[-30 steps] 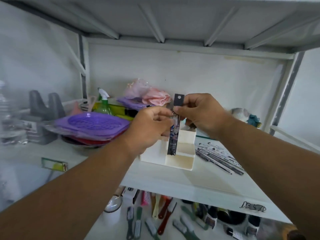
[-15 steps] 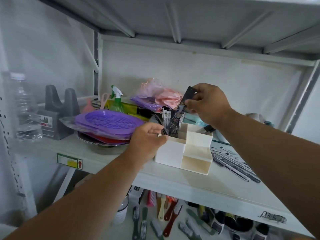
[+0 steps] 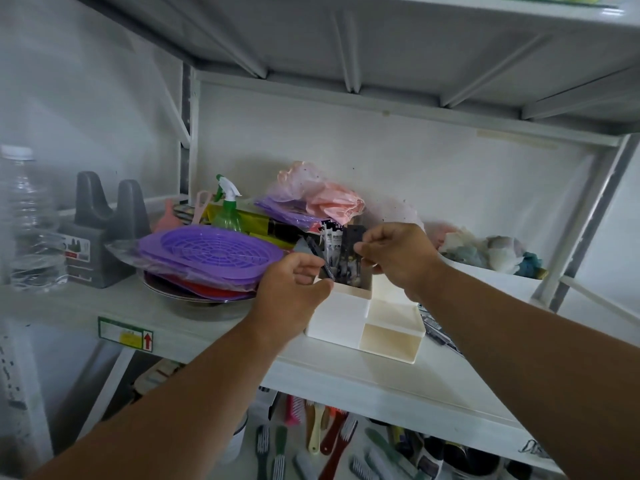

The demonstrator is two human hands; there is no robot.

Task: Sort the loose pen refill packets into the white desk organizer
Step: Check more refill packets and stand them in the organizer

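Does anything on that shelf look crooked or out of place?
One dark refill packet leans out over the left rim of the white organizer, while the other packets stand upright. More packets lie loose on the shelf to its right.

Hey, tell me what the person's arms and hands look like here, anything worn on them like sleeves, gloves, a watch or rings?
Both forearms are bare as far as the picture shows, with no sleeve in view. The left hand and the right hand wear no gloves. No watch, band or bracelet shows at either wrist, and no ring shows on the fingers that are visible, though some fingers are hidden.
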